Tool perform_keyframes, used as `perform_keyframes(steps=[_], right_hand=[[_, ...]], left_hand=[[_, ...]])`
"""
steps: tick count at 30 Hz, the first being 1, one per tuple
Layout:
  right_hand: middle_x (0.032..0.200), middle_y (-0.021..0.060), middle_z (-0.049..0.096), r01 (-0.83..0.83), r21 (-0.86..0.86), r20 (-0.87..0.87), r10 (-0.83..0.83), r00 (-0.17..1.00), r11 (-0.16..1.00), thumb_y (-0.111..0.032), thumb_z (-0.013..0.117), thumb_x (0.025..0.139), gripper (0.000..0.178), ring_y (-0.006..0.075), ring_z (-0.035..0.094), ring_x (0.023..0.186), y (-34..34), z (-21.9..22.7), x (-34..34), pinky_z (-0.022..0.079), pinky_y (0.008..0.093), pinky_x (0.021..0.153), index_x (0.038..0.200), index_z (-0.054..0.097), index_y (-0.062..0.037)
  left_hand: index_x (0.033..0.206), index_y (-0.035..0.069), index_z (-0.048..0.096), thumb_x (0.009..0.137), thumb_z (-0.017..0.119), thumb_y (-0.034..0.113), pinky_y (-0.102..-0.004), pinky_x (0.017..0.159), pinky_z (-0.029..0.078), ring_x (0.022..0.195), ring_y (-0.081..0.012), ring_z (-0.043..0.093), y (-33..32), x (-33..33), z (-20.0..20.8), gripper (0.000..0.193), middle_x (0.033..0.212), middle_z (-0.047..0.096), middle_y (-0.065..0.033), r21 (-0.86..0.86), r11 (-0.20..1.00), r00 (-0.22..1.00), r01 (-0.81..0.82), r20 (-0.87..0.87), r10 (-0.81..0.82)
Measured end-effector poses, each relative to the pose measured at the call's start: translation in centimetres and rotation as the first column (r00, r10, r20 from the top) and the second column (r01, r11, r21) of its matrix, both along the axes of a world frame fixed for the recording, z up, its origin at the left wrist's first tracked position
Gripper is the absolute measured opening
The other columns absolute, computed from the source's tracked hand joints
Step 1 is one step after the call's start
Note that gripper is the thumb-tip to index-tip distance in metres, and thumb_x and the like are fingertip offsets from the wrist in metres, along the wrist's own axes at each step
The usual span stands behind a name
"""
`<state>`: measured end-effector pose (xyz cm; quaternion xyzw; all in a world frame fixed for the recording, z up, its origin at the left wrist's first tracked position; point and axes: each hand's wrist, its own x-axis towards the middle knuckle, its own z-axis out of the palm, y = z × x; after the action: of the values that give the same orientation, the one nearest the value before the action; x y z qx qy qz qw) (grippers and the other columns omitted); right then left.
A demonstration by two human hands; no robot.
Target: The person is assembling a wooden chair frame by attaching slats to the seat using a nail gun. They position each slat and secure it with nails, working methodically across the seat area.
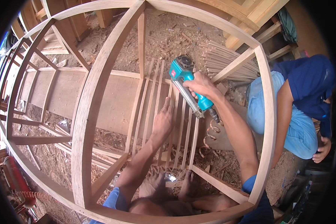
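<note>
My right hand (202,85) is wrapped around the handle of a teal nail gun (183,69), which slants down to the right over thin wooden slats (152,100). The slats lie side by side within a large pale wooden frame (86,149) that surrounds both my arms. Left of the nail gun, my left hand (163,121) rests on the slats with its fingers stretched out and nothing gripped. A coiled air hose (211,130) hangs below the nail gun's handle. Whether the nail gun's nose touches a slat I cannot tell.
At the right crouches another person (304,86) in a dark blue shirt and light jeans. Loose slats (222,56) lie bundled at the far right. A red cylinder (15,175) stands at the lower left. My bare feet (153,183) are near the slats' lower ends. Shavings cover the ground.
</note>
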<state>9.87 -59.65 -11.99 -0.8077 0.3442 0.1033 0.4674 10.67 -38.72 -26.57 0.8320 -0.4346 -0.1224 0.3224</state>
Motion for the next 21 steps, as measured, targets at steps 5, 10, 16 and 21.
perform_keyframes(steps=[5,10,16,21], right_hand=[[0.059,0.0078,0.060,-0.004,-0.041,-0.015,0.004,1.000,0.999,-0.017,0.068,0.084,0.022,0.0162,0.060,0.047,-0.2,-0.2,0.2,0.049,0.0339,0.044,0.073,0.062,0.0016],[0.056,0.0114,0.063,-0.020,-0.067,-0.018,0.019,1.000,0.998,-0.025,0.065,0.083,0.031,0.0186,0.063,0.047,0.5,0.4,0.3,0.053,0.0349,0.052,0.069,0.064,0.0031],[0.055,0.0126,0.063,-0.076,-0.133,-0.035,0.072,0.997,0.988,-0.024,0.064,0.082,0.031,0.0187,0.065,0.048,1.0,1.2,0.6,0.054,0.0343,0.054,0.068,0.065,0.0039],[0.055,0.0123,0.063,-0.078,-0.142,-0.043,0.073,0.996,0.987,-0.024,0.064,0.082,0.031,0.0188,0.064,0.048,0.6,0.3,0.9,0.053,0.0345,0.053,0.068,0.065,0.0034]], left_hand=[[0.146,0.001,0.045,0.090,0.050,0.001,-0.0445,0.081,0.060,0.104,-0.0403,0.069,-0.1,0.1,0.1,0.056,0.157,0.038,-0.0249,-0.029,1.000,1.000,-0.008,0.008,0.008],[0.143,0.001,0.048,0.091,0.050,0.002,-0.0442,0.079,0.060,0.101,-0.0399,0.070,0.0,0.0,0.6,0.052,0.155,0.040,-0.0263,-0.011,1.000,0.999,-0.027,-0.043,0.027],[0.142,0.001,0.050,0.093,0.050,0.004,-0.0451,0.078,0.060,0.100,-0.0405,0.070,-0.1,0.0,0.2,0.050,0.153,0.042,-0.0271,-0.109,0.993,0.999,-0.034,-0.009,0.033],[0.145,0.000,0.047,0.092,0.050,0.004,-0.0459,0.081,0.060,0.102,-0.0413,0.069,-0.2,0.2,0.0,0.053,0.154,0.040,-0.0267,-0.039,0.999,0.999,-0.031,-0.028,0.030]])
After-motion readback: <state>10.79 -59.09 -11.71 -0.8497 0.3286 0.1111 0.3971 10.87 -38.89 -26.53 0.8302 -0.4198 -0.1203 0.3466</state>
